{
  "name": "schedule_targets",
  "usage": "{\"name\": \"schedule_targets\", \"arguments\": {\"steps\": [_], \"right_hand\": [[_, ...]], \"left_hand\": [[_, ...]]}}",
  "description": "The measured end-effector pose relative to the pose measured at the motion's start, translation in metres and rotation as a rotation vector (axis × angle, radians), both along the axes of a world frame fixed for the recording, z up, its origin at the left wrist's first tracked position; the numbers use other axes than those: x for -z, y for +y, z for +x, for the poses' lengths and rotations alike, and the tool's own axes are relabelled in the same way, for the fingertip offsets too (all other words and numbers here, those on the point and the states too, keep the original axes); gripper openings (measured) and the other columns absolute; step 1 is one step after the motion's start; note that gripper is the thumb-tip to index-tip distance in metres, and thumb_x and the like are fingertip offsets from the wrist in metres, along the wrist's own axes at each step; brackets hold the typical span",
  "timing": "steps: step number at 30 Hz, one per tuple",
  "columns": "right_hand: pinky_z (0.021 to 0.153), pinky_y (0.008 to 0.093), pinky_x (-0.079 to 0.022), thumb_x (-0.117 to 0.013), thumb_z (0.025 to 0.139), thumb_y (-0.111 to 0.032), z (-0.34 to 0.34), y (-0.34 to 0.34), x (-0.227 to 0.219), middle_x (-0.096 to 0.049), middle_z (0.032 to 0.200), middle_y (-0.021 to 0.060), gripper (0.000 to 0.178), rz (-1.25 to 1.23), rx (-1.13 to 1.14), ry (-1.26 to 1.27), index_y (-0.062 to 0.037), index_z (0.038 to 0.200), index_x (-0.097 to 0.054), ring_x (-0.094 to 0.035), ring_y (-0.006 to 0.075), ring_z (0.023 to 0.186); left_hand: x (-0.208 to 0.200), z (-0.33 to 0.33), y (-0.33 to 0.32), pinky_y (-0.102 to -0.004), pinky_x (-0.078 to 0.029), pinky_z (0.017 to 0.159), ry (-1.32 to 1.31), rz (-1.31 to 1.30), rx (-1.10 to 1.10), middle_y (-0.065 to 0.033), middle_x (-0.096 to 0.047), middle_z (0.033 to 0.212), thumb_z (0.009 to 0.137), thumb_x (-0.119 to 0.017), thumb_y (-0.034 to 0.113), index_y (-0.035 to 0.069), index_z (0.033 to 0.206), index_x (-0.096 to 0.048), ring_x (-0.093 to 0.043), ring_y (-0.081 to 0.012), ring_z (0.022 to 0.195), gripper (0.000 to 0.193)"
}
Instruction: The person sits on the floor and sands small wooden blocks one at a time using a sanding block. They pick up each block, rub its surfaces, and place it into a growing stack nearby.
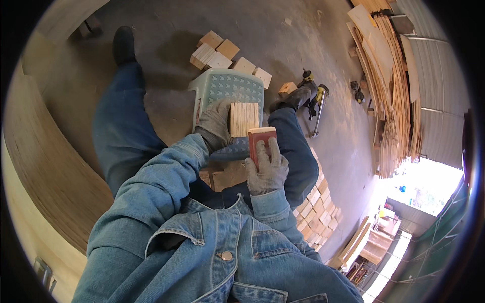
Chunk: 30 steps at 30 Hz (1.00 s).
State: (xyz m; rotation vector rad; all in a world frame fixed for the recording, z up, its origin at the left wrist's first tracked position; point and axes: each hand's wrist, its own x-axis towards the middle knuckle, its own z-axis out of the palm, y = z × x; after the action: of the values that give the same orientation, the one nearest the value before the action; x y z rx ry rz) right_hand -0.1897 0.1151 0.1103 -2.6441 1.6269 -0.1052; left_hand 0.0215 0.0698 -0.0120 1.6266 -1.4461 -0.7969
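My left hand (pixel 214 122), in a grey work glove, grips a squarish layered-wood block (pixel 244 120) by its left side. The block is held over a pale green plastic stool (pixel 230 81) with a raised pattern on its top. In my right hand (pixel 268 172), also gloved, is a sanding block (pixel 257 140) wrapped in reddish-brown sandpaper, with pale wood showing at its far end. Its far end is close to the wood block's lower right corner; whether they touch I cannot tell. My right fingers lie across the sandpaper face.
Several wood blocks (pixel 217 53) lie on the floor beyond the stool. A cordless power tool (pixel 318 101) is beside my right foot. Many stacked blocks (pixel 317 212) stand at my right side, long boards (pixel 389 86) lean farther right, and a curved-looking wood panel (pixel 55 171) is at left.
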Motion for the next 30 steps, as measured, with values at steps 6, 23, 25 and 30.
{"name": "schedule_targets", "arguments": {"steps": [6,23,25,30], "right_hand": [[0.103,0.0533,-0.050,-0.073,0.088,-0.037,0.076,-0.094,-0.003,-0.050,0.160,0.0100,0.061,-0.010,0.028,0.060,-0.0212,0.146,-0.064,-0.060,0.0430,0.121],[0.105,0.0539,-0.049,-0.075,0.087,-0.034,0.028,-0.052,0.004,-0.048,0.160,0.0123,0.061,-0.027,-0.050,-0.008,-0.0184,0.144,-0.066,-0.057,0.0409,0.130],[0.104,0.0538,-0.049,-0.073,0.088,-0.036,0.065,-0.096,0.001,-0.047,0.162,0.0091,0.061,0.024,0.021,0.015,-0.0220,0.146,-0.064,-0.058,0.0412,0.127],[0.104,0.0520,-0.050,-0.071,0.089,-0.038,0.102,-0.151,-0.006,-0.050,0.163,0.0068,0.060,0.082,0.071,0.035,-0.0247,0.147,-0.064,-0.063,0.0437,0.117]], "left_hand": [[0.025,0.000,-0.004,-0.0474,-0.042,0.118,-0.065,-0.095,-0.068,-0.0205,-0.055,0.137,0.064,-0.093,0.033,0.013,0.144,-0.047,-0.053,-0.0408,0.131,0.095],[0.005,-0.001,0.000,-0.0477,-0.048,0.110,-0.132,-0.100,-0.073,-0.0199,-0.056,0.131,0.068,-0.093,0.036,0.009,0.141,-0.049,-0.057,-0.0396,0.124,0.090],[0.009,-0.005,-0.001,-0.0466,-0.049,0.110,-0.120,-0.109,-0.070,-0.0197,-0.057,0.131,0.068,-0.093,0.036,0.009,0.140,-0.050,-0.058,-0.0391,0.124,0.088],[0.017,-0.004,-0.006,-0.0480,-0.049,0.108,-0.121,-0.163,-0.099,-0.0201,-0.057,0.130,0.068,-0.092,0.037,0.009,0.139,-0.050,-0.058,-0.0406,0.122,0.086]]}}
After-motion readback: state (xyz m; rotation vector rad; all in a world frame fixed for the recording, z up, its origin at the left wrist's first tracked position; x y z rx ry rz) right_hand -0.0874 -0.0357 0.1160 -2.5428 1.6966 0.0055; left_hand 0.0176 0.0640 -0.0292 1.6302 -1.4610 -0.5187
